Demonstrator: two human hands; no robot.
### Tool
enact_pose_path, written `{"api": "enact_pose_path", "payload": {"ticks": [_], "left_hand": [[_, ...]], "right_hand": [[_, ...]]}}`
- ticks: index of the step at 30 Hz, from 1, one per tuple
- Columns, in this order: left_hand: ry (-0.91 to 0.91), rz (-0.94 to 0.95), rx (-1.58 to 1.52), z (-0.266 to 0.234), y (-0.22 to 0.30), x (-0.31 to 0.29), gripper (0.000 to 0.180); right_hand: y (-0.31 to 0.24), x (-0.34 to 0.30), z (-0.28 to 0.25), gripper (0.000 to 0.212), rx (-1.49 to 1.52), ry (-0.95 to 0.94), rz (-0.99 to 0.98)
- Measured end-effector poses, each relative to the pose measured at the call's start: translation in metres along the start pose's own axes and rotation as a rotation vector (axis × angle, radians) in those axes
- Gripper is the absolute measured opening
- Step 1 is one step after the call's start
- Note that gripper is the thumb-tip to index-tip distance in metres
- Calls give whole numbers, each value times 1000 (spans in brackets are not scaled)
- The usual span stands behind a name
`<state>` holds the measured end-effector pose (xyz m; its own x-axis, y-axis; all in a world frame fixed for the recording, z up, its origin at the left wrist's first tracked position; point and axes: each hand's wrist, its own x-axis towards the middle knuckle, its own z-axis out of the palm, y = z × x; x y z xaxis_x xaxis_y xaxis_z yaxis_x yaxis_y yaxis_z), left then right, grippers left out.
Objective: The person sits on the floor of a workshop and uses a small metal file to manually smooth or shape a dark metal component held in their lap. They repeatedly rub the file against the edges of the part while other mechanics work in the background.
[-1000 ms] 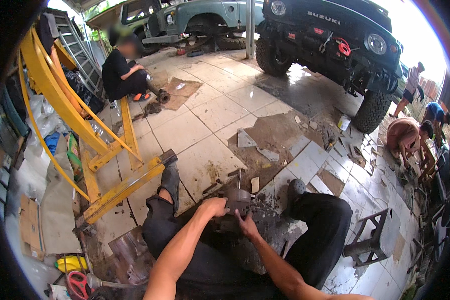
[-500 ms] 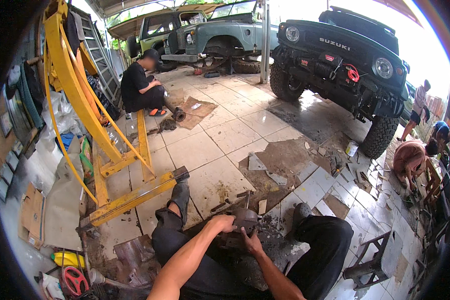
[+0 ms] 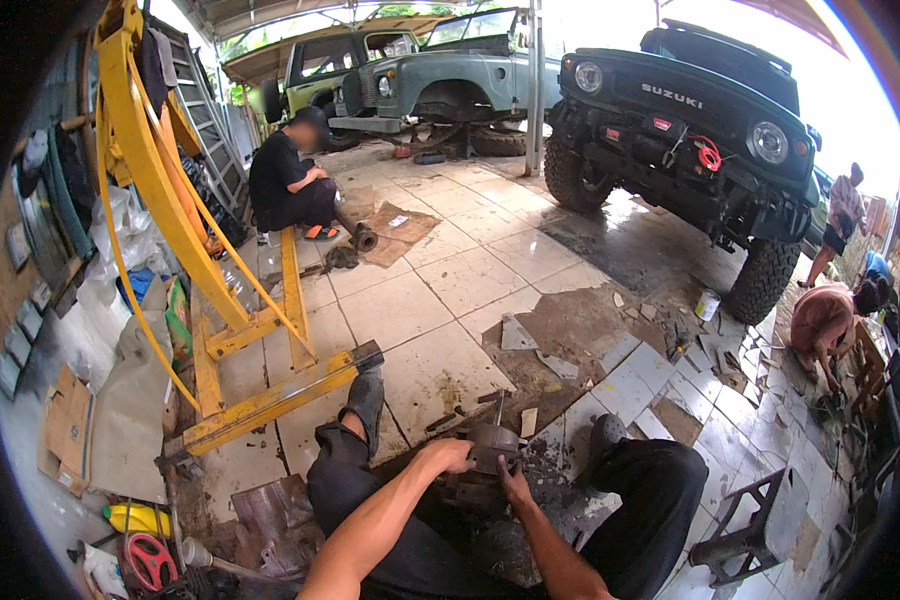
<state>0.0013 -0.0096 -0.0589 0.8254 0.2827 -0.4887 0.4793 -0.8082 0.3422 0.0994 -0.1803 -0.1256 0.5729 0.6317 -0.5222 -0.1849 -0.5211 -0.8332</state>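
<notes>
Between my knees I hold a dark, round metal part, thick and drum-like, whose exact kind I cannot make out. My left hand wraps its left side. On the near right side, my right hand grips it with the thumb up against the face. A thin metal rod stands up just beyond it. Beneath the part lies a larger greasy metal piece, mostly hidden by my hands and shade.
A yellow hoist frame stands at left, its leg by my left foot. A rusty metal casing lies near left, a dark stool at right. Broken tiles are ahead. One person sits far left; another crouches right.
The whole view has shifted slightly. Both hands keep their hold on the round metal part, with hardly any movement between them.
</notes>
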Motion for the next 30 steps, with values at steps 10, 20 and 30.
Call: {"api": "enact_pose_path", "payload": {"ticks": [10, 20, 30], "left_hand": [[20, -10, 16, 2, 3, -9, 49], [34, 0, 5, 3, 0, -2, 50], [-73, -36, 55, 8, 9, -1, 49]], "right_hand": [[3, 9, -5, 93, 62, -40, -68], [-7, -10, -4, 98, 255, -81, -30], [18, 3, -2, 99, 154, -29, -41]]}}
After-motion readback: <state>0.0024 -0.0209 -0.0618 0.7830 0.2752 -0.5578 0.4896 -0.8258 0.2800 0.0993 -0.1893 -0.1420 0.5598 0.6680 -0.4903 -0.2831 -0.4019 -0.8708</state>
